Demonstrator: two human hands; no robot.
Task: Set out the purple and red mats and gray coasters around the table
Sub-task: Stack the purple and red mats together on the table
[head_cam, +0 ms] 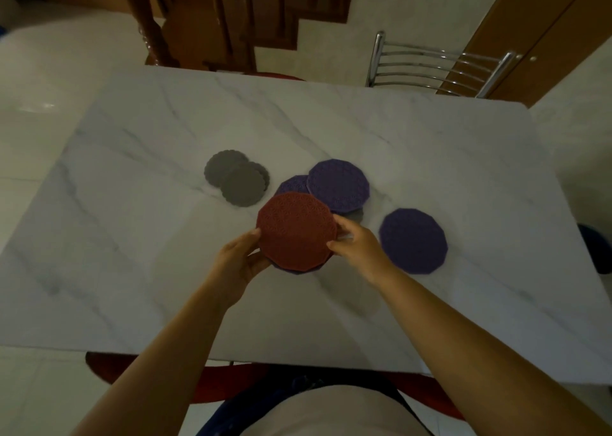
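Pinching the red mat (296, 230) by opposite edges at frame centre, my left hand (243, 260) and right hand (356, 246) curl round its rim; it seems light, bendy, grippy. Right of it lies one purple mat (414, 240); beyond, overlapping purple mats (337, 185) and gray coasters (236, 178). No container shows.

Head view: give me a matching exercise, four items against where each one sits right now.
1 red mat
2 gray coaster pair
3 lone purple mat
4 overlapped purple mats

A lying flat by itself, at the right of the table
B held at its edges by left hand and right hand
C overlapped, left of all the mats
D just beyond the red mat

Pairs: 1-B, 2-C, 3-A, 4-D
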